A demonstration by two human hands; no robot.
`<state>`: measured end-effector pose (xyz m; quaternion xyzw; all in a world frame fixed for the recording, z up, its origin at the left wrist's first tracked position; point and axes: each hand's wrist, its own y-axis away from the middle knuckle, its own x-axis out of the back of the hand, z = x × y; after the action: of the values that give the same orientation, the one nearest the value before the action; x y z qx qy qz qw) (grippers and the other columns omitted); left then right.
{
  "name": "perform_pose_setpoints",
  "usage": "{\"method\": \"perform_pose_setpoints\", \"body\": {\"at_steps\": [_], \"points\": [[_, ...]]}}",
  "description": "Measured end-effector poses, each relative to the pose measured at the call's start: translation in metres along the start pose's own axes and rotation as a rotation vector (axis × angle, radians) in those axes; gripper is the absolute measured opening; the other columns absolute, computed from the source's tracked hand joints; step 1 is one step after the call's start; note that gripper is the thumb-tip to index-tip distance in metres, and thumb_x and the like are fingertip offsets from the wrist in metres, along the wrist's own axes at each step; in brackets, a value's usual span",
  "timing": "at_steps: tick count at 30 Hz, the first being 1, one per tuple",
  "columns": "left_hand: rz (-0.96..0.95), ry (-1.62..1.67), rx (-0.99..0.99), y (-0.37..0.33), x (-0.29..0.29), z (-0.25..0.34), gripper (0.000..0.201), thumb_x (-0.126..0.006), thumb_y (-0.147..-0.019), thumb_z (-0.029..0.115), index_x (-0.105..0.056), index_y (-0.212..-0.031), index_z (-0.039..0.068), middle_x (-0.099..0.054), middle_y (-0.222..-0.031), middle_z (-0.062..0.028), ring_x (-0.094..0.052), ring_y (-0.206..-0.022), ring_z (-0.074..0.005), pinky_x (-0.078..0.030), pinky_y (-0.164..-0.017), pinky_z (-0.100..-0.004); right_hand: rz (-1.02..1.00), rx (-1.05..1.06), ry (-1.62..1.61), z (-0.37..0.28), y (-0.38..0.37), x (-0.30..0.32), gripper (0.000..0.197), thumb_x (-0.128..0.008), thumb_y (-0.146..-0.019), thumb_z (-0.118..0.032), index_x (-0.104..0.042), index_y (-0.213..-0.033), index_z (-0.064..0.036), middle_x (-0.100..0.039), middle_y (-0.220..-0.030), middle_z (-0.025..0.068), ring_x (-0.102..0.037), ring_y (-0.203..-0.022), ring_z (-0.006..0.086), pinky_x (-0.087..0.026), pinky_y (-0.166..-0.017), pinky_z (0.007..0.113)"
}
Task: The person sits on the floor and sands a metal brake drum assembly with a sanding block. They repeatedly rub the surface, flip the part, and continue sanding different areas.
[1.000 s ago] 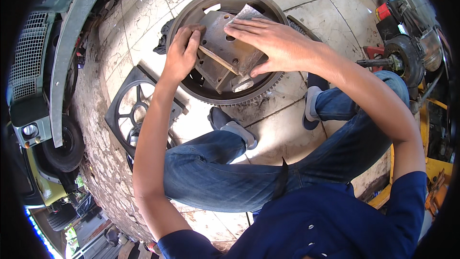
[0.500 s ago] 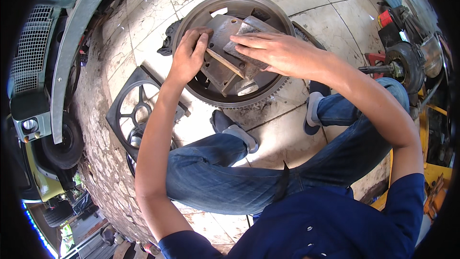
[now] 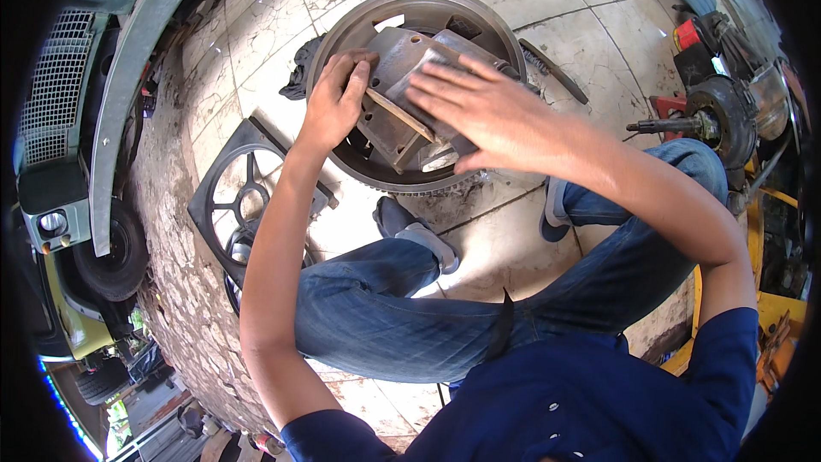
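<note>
A wide metal ring with a toothed rim, like a flywheel [image 3: 505,34], lies on the floor in front of me with several flat metal plates inside. My left hand [image 3: 339,98] is closed round the upper left end of a plate with a thick brown edge [image 3: 400,114], which lies tilted over a flat metal plate [image 3: 398,44] with holes. Over the brown-edged plate's face, my right hand [image 3: 492,111] lies flat with fingers spread, slightly smeared by motion. Under its fingertips is a rough grey sheet-like surface [image 3: 434,58]; its right part is hidden by the hand.
A black fan shroud [image 3: 209,180] lies at the left on the tiles. A dark curved bar [image 3: 564,81] and a coil spring lie right of the ring. Machine parts with a shaft [image 3: 671,126] stand at far right. At far left is a vehicle's grille [image 3: 56,77].
My right hand has shifted slightly down and right, its fingers now spread wider. The left hand stays in place on the brown-edged plate.
</note>
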<state>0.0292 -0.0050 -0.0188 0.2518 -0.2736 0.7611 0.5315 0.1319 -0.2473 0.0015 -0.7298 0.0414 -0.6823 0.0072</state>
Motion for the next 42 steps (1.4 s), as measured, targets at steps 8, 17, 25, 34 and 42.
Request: {"method": "perform_pose_setpoints", "body": {"at_steps": [8,17,25,34,42], "points": [[-0.003,-0.01,0.008,-0.002,0.0,0.002,0.035,-0.046,-0.104,0.024,-0.066,-0.117,-0.002,-0.062,-0.125,-0.0153,-0.058,-0.118,-0.0304,-0.043,-0.103,-0.0365,-0.03,-0.037,-0.027,0.004,-0.001,0.006,0.106,-0.083,-0.073,-0.049,-0.032,-0.152,-0.0006,-0.036,-0.158,0.0172,-0.032,-0.148,0.0282,-0.024,-0.12,0.061],[0.003,-0.006,-0.007,-0.002,-0.001,0.0,0.035,-0.047,-0.104,0.024,-0.066,-0.117,-0.002,-0.062,-0.125,-0.0157,-0.058,-0.118,-0.0308,-0.044,-0.102,-0.0371,0.004,-0.099,-0.016,0.005,0.0,-0.002,0.104,-0.085,-0.071,-0.047,-0.035,-0.152,-0.004,-0.038,-0.158,0.0129,-0.033,-0.147,0.0277,-0.026,-0.119,0.062],[0.001,-0.029,0.01,0.0,0.001,0.004,0.035,-0.047,-0.104,0.024,-0.066,-0.117,-0.002,-0.061,-0.125,-0.0164,-0.057,-0.117,-0.0308,-0.043,-0.103,-0.0372,-0.011,-0.199,-0.058,0.009,-0.004,0.003,0.102,-0.085,-0.072,-0.044,-0.035,-0.152,-0.0034,-0.038,-0.158,0.0131,-0.033,-0.147,0.0291,-0.026,-0.118,0.062],[0.015,-0.016,0.0,0.0,-0.001,0.001,0.035,-0.047,-0.104,0.025,-0.066,-0.117,-0.002,-0.062,-0.122,-0.0158,-0.058,-0.117,-0.0304,-0.044,-0.102,-0.0369,0.062,-0.139,-0.011,0.015,-0.003,-0.007,0.094,-0.084,-0.076,-0.039,-0.037,-0.151,-0.0068,-0.039,-0.157,0.0132,-0.035,-0.146,0.0275,-0.018,-0.121,0.063],[0.008,-0.008,0.0,0.0,0.0,0.002,0.035,-0.047,-0.105,0.024,-0.066,-0.118,-0.002,-0.062,-0.123,-0.0156,-0.059,-0.115,-0.03,-0.044,-0.101,-0.0363,0.029,-0.148,0.006,0.017,-0.004,-0.002,0.099,-0.081,-0.076,-0.046,-0.034,-0.152,-0.0056,-0.036,-0.159,0.0134,-0.03,-0.149,0.0282,-0.015,-0.123,0.06]]}}
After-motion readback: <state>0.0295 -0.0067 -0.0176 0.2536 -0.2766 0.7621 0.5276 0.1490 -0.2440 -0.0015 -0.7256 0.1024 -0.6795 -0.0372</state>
